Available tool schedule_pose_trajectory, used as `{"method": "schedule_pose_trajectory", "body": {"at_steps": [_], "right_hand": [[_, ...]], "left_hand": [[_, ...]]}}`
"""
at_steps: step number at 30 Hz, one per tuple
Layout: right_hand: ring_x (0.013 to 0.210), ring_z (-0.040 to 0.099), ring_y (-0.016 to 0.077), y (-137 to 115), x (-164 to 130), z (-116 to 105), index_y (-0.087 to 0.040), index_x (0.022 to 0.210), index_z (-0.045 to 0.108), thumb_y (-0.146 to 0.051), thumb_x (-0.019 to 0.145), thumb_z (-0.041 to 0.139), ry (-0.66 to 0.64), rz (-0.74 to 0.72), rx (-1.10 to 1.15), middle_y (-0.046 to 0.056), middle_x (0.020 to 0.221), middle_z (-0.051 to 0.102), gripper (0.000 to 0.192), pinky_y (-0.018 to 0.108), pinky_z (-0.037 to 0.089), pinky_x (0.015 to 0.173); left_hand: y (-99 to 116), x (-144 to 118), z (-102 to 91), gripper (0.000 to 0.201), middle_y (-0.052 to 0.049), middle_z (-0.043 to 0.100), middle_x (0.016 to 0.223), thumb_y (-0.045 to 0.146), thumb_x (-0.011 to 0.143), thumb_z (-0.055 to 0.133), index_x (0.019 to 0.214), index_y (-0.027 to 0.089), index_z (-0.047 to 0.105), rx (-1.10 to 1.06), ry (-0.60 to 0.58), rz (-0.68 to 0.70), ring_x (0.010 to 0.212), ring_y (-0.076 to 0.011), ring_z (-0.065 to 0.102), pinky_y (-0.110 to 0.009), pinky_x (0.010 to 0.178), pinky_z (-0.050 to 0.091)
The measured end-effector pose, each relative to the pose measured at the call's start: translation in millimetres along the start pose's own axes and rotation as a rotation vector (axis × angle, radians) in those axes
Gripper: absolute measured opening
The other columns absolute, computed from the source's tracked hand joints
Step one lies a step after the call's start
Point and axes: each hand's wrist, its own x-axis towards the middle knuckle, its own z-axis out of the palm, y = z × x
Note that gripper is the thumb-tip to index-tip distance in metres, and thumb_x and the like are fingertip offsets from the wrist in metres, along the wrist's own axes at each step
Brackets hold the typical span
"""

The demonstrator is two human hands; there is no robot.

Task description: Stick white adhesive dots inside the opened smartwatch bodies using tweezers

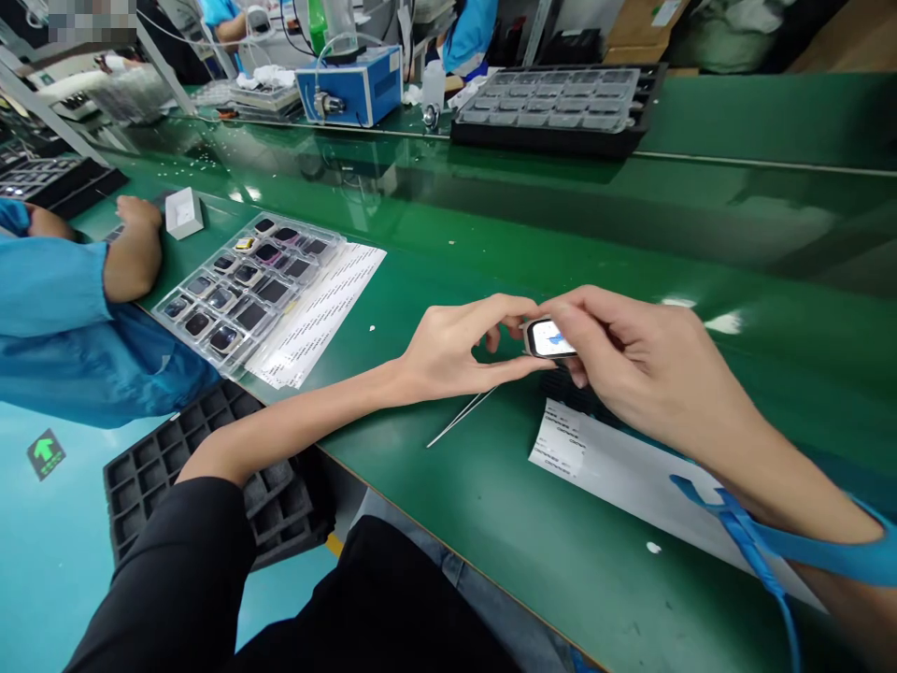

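Between both hands, above the green bench, is a smartwatch body (551, 338) without a strap, its screen lit white with a blue mark. My left hand (466, 346) grips its left side, thumb below and fingers above. My right hand (623, 355) is closed on its right side, the thumb over the screen's edge. A pair of tweezers (462, 417) lies on the bench under my left hand. Beneath my right forearm is a white label sheet (609, 460) with printed rows at its left end. A blue wrist strap (819, 556) with a cord circles my right wrist.
Left on the bench stands a clear tray (234, 294) of watch bodies on a printed label sheet (326, 308). A co-worker's arm (133, 248) rests beyond it near a white box (183, 213). Farther back are a blue device (350, 86) and stacked trays (553, 105).
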Motion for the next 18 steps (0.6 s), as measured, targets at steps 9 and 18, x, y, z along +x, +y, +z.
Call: {"method": "schedule_pose_trajectory", "body": {"at_steps": [9, 18], "right_hand": [[0.057, 0.059, 0.0168, 2.9, 2.3, -3.0, -0.026, 0.109, 0.068, -0.078, 0.093, 0.059, -0.086, 0.066, 0.129, 0.001, 0.07, 0.066, 0.055, 0.033, 0.048, 0.054], [0.064, 0.061, 0.0167, 12.5, 5.0, -3.3, -0.027, 0.123, 0.065, -0.074, 0.09, 0.066, -0.207, 0.11, 0.276, 0.004, 0.087, 0.067, 0.058, 0.032, 0.058, 0.056]], "left_hand": [[-6.6, -2.0, -1.6, 0.039, -0.003, 0.08, 0.101, 0.048, 0.107, 0.059, 0.128, 0.016, 0.067, 0.065, -0.082, -0.05, 0.067, -0.0062, 0.067, -0.021, 0.065, 0.06], [-6.9, -4.0, 0.3, 0.035, -0.005, 0.079, 0.105, 0.033, 0.11, 0.052, 0.138, 0.016, 0.066, 0.052, -0.101, -0.076, 0.073, -0.0081, 0.069, -0.023, 0.07, 0.062]]}}
